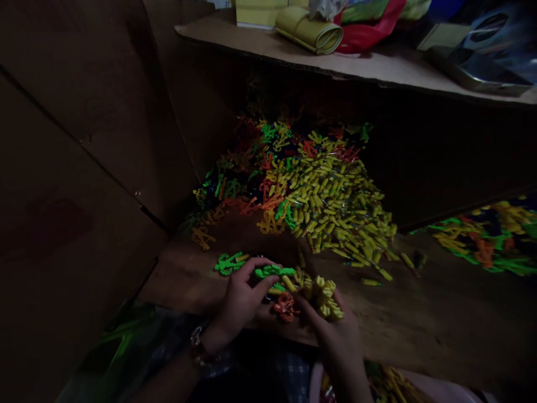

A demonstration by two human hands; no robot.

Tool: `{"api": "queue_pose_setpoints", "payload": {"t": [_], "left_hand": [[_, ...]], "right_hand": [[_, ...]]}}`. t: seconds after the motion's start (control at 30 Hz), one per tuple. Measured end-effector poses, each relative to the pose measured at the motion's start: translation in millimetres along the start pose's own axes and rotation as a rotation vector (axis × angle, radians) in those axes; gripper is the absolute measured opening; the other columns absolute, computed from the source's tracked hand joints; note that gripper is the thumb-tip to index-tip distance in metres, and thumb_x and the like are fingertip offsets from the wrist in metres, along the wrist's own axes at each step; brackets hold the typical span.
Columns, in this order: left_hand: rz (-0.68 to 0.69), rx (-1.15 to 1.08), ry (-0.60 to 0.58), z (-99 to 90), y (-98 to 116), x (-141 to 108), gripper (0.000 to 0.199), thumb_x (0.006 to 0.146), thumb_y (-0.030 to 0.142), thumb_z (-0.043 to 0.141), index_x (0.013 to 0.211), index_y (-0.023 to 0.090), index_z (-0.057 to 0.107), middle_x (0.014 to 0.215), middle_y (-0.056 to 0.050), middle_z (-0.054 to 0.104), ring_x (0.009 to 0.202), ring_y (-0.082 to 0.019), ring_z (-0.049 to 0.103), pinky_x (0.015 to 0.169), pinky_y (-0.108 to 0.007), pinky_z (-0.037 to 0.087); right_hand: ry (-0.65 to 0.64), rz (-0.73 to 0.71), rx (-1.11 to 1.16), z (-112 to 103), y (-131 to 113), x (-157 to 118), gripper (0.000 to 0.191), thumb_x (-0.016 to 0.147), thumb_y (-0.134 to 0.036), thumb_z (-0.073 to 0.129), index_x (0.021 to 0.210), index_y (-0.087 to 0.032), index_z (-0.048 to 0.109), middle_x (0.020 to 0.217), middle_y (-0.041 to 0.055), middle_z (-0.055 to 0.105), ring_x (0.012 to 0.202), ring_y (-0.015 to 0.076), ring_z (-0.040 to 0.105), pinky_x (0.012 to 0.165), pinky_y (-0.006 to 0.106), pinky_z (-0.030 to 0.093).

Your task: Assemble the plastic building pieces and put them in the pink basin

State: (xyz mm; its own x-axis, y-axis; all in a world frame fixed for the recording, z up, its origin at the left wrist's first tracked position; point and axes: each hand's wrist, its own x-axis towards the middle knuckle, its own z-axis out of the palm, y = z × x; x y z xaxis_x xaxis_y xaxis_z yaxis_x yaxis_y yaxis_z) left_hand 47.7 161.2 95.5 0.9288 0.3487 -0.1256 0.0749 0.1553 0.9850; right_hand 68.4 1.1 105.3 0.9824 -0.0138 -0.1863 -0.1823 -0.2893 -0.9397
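Near the front of the wooden table, my left hand (242, 296) pinches a bright green plastic figure (274, 271) between thumb and fingers. My right hand (338, 330) is closed around a bunch of small yellow plastic sticks (326, 296). One yellow piece (289, 284) lies between the two hands, touching the green figure. Below the hands sits an orange figure (285, 308) on the table. To the left, another green figure (229, 263) lies with a yellow piece beside it. The dim light hides fine detail.
A large heap of yellow sticks (335, 196) lies ahead, with orange figures (271, 198) and green ones along its left. More coloured figures (490, 235) lie at right. Above hangs a cardboard shelf (251, 39) holding a rolled yellow pouch (308, 31). A cardboard wall (84, 196) stands left.
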Motion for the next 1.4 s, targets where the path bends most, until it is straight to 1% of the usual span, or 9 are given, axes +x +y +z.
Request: {"api": "queue_pose_setpoints", "payload": {"t": [0.2, 0.3, 0.43, 0.63, 0.77, 0.87, 0.97, 1.17, 1.4], "left_hand": [[-0.270, -0.148, -0.308, -14.3, -5.7, 12.5, 0.035, 0.067, 0.028, 0.070, 0.097, 0.015, 0.057, 0.093, -0.009, 0.069, 0.082, -0.021, 0.065, 0.073, -0.031, 0.053], [-0.034, 0.223, -0.260, -36.4, -4.5, 22.9, 0.037, 0.076, 0.027, 0.060, 0.110, 0.016, 0.055, 0.115, -0.012, 0.060, 0.099, -0.023, 0.060, 0.082, -0.034, 0.050], [0.301, 1.126, 0.005, -98.0, 0.8, 43.8, 0.043, 0.079, 0.009, 0.042, 0.119, 0.019, 0.054, 0.129, -0.010, 0.051, 0.124, -0.028, 0.039, 0.102, -0.046, 0.033], [0.311, 1.476, -0.308, -154.2, -0.5, 62.6, 0.037, 0.077, 0.008, 0.044, 0.109, 0.016, 0.061, 0.105, -0.012, 0.064, 0.104, -0.029, 0.052, 0.097, -0.049, 0.037], [0.332, 1.069, -0.148, -126.5, 4.8, 55.7, 0.034, 0.082, 0.021, 0.043, 0.111, 0.014, 0.059, 0.111, -0.013, 0.062, 0.103, -0.026, 0.057, 0.092, -0.043, 0.044], [0.094, 0.581, -0.052, -86.0, 13.3, 40.7, 0.037, 0.083, 0.035, 0.047, 0.114, 0.015, 0.056, 0.108, -0.011, 0.065, 0.094, -0.022, 0.063, 0.083, -0.035, 0.050], [-0.142, 0.253, -0.152, -48.8, 22.5, 26.9, 0.044, 0.072, 0.043, 0.063, 0.106, 0.014, 0.061, 0.101, -0.010, 0.068, 0.089, -0.023, 0.065, 0.077, -0.031, 0.052], [-0.211, 0.250, -0.163, -17.8, 33.4, 22.3, 0.039, 0.063, 0.034, 0.071, 0.095, 0.013, 0.066, 0.095, -0.009, 0.070, 0.088, -0.023, 0.064, 0.079, -0.030, 0.050], [-0.137, 0.386, -0.221, -11.3, 29.8, 19.5, 0.028, 0.065, 0.025, 0.066, 0.093, 0.017, 0.068, 0.092, -0.005, 0.070, 0.086, -0.021, 0.064, 0.078, -0.028, 0.049]], "right_hand": [[-0.313, 0.300, 0.265, -6.3, 4.4, 11.8, 0.045, 0.051, -0.038, 0.081, 0.085, -0.016, 0.062, 0.072, 0.0056, 0.070, 0.057, 0.0210, 0.064, 0.048, 0.028, 0.049], [-0.312, 0.310, 0.244, -10.4, 8.4, 17.6, 0.043, 0.054, -0.038, 0.078, 0.088, -0.015, 0.063, 0.078, 0.0072, 0.071, 0.067, 0.0242, 0.066, 0.060, 0.033, 0.052], [-0.044, 0.172, 0.044, -26.7, 14.9, 25.0, 0.040, 0.048, -0.037, 0.078, 0.079, -0.015, 0.064, 0.071, 0.0049, 0.069, 0.067, 0.0223, 0.064, 0.060, 0.030, 0.051], [0.029, 0.242, 0.140, -35.1, 12.9, 15.5, 0.044, 0.049, -0.043, 0.079, 0.079, -0.015, 0.061, 0.057, 0.0001, 0.063, 0.044, 0.0134, 0.053, 0.039, 0.022, 0.039], [-0.035, 0.253, 0.219, -16.7, -3.0, -2.7, 0.047, 0.052, -0.044, 0.078, 0.085, -0.016, 0.060, 0.056, -0.0016, 0.062, 0.045, 0.0130, 0.054, 0.039, 0.020, 0.037], [-0.142, 0.247, 0.311, -3.5, -10.4, -9.0, 0.042, 0.055, -0.043, 0.077, 0.084, -0.016, 0.061, 0.067, 0.0020, 0.066, 0.057, 0.0163, 0.060, 0.048, 0.023, 0.044], [-0.183, 0.176, 0.309, 2.1, -10.9, -6.5, 0.040, 0.057, -0.040, 0.075, 0.087, -0.017, 0.061, 0.071, 0.0020, 0.067, 0.060, 0.0168, 0.061, 0.053, 0.025, 0.048], [-0.025, -0.196, 0.002, -5.0, -9.2, -1.1, 0.022, 0.070, -0.031, 0.063, 0.087, -0.018, 0.061, 0.079, 0.0034, 0.067, 0.070, 0.0182, 0.063, 0.063, 0.025, 0.050], [-0.064, -0.650, -0.291, -6.0, -17.7, -7.1, 0.021, 0.078, -0.012, 0.051, 0.096, -0.021, 0.057, 0.088, 0.0041, 0.067, 0.081, 0.0165, 0.065, 0.069, 0.024, 0.051]]}}
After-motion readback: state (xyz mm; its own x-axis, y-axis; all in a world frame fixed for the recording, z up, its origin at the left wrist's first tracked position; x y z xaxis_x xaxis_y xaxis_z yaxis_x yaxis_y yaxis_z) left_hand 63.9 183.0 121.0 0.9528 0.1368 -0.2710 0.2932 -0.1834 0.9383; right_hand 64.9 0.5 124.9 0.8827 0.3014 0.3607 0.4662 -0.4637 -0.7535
